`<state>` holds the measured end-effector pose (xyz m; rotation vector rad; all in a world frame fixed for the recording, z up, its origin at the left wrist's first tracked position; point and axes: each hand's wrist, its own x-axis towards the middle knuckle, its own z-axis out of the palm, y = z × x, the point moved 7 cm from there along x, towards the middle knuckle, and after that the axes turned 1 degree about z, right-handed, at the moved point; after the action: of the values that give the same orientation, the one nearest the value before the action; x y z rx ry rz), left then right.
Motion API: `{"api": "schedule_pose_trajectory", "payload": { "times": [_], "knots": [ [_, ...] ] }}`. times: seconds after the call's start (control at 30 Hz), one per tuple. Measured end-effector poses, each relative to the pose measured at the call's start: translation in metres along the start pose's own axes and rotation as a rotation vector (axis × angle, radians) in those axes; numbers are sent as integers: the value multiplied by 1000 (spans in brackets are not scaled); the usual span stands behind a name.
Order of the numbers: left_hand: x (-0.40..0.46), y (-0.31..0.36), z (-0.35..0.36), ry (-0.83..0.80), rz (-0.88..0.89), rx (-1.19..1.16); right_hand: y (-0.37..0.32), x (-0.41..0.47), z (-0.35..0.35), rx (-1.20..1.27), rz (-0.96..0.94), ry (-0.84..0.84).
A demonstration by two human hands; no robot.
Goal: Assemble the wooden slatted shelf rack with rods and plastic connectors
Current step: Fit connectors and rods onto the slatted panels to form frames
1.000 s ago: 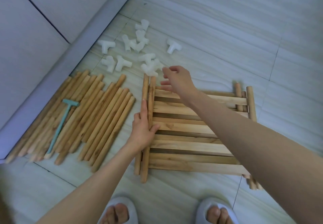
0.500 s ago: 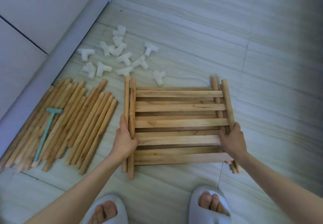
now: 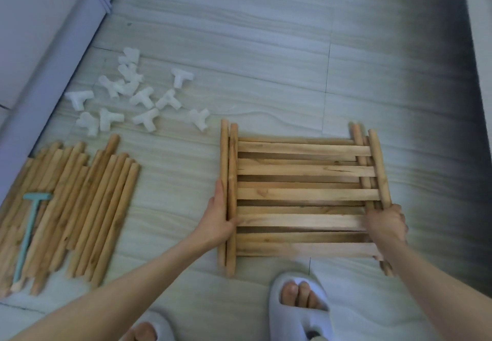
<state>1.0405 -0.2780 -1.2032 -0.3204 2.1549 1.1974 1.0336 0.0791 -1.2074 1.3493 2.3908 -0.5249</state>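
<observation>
A stack of wooden slatted panels point(image 3: 303, 194) lies flat on the tiled floor in front of me. My left hand point(image 3: 217, 220) grips the round side rails on its left edge, thumb over the top. My right hand point(image 3: 386, 222) grips the rails on its right edge with curled fingers. A pile of loose wooden rods point(image 3: 74, 207) lies to the left. White plastic connectors point(image 3: 143, 98) are scattered on the floor beyond the rods.
A teal plastic T-shaped tool point(image 3: 29, 231) rests on the rod pile. A white cabinet base point(image 3: 40, 74) runs along the left. My feet in white slippers point(image 3: 300, 306) stand just below the panels. Bare tiled floor point(image 3: 266, 61) stretches beyond.
My right hand came back from near the connectors and took the panels' right rails. The stack now sits farther right of the rod pile, with both hands on it.
</observation>
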Motion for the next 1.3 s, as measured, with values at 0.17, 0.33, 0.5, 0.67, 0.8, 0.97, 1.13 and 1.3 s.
{"api": "schedule_pose_trajectory", "payload": {
  "times": [0.17,0.33,0.5,0.67,0.8,0.97,1.13,1.3],
  "knots": [
    [48,32,-23,36,42,60,-16,20,-3,56,23,26],
    [95,55,-72,325,58,21,-81,45,-10,187,-55,24],
    [121,75,-102,529,52,142,-146,53,-13,259,-195,46],
    [99,68,-97,592,75,519,-155,39,-2,143,-223,82],
    [91,63,-87,515,118,705,-154,46,-1,121,-206,39],
    [102,63,-89,367,124,593,-148,49,1,212,-186,-22],
    [122,74,-105,344,119,631,-152,58,-2,367,-150,-40],
    [146,90,-123,352,62,644,-177,65,-9,413,-125,-23]
  ]
}}
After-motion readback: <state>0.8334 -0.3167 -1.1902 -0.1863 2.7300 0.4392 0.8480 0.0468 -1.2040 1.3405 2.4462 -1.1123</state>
